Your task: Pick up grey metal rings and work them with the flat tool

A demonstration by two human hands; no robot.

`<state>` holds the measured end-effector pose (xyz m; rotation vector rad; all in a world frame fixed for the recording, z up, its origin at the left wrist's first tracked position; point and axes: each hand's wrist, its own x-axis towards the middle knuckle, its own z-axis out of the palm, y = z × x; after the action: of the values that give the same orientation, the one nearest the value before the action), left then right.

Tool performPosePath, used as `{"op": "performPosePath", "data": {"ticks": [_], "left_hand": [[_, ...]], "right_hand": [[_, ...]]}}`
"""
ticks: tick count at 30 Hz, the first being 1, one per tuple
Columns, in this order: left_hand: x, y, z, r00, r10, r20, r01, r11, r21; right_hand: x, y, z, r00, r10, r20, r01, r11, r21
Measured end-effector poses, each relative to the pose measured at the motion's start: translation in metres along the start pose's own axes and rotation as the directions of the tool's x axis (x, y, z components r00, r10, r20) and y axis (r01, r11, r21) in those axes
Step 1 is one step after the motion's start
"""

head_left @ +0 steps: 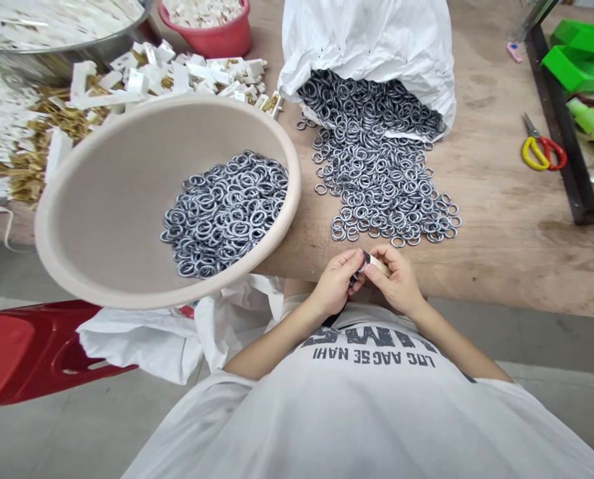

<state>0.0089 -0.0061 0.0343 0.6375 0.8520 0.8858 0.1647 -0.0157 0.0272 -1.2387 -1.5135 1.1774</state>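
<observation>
Close to my body at the table's front edge, my left hand (332, 286) and my right hand (399, 283) meet with fingers closed. Between the thumb and fingers of my right hand is a short cream-coloured piece with a dark end (379, 265). My left hand pinches small dark grey metal rings (354, 277), mostly covered by the fingers. Just beyond both hands spreads a pile of grey metal rings (381, 179), spilling from a white sack (366, 40). To the left, a large beige basin (92, 199) holds more such rings.
White plastic pieces (137, 83) and brownish strips lie behind the basin, near a red tub (217, 40) and a metal bowl (72, 56). Scissors (541, 150) and green bins (581, 60) are at right. A red stool (22, 352) stands below left.
</observation>
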Motion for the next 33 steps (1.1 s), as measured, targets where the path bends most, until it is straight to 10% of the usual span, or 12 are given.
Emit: {"op": "performPosePath", "data": {"ticks": [33], "left_hand": [[-0.0053, -0.0012, 0.0036, 0.998, -0.012, 0.063, 0.009, 0.999, 0.049]], "right_hand": [[-0.0078, -0.0023, 0.0048, 0.999, 0.035, -0.006, -0.033, 0.982, 0.184]]}}
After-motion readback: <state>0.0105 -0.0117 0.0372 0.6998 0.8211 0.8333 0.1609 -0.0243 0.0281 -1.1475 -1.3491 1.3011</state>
